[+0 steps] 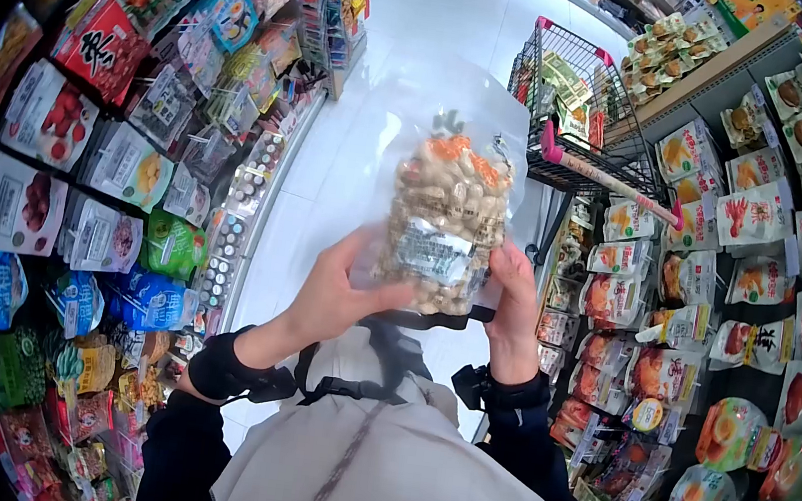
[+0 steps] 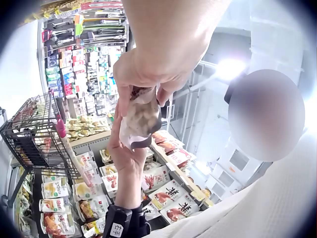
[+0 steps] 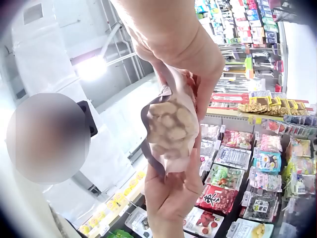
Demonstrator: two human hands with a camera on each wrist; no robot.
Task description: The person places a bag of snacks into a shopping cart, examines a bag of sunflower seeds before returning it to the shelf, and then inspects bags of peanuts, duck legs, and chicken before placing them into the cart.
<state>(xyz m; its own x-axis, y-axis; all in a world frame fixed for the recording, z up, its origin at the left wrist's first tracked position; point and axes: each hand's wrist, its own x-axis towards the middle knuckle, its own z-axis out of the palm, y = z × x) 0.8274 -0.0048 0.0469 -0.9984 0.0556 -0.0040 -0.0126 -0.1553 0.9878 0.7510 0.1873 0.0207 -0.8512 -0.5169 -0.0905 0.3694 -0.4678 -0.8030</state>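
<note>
A clear plastic bag of pale, rounded nuts [image 1: 450, 207], with orange print and a white label, is held upright in front of the body. My left hand [image 1: 345, 282] grips its lower left side, the thumb lying across the front. On the opposite side my right hand [image 1: 512, 299] holds the lower right edge, thumb on the front. From underneath, the left wrist view shows the bottom of the bag [image 2: 141, 119] between both hands. In the right wrist view the nuts show through the bag's clear base [image 3: 172, 124].
Shelves of packaged snacks [image 1: 137, 158] line the left side of the aisle. More hanging packets [image 1: 685, 305] fill the right side. A black wire shopping cart [image 1: 545, 58] with a pink handle and green packets inside stands ahead on the right, on the white floor [image 1: 421, 3].
</note>
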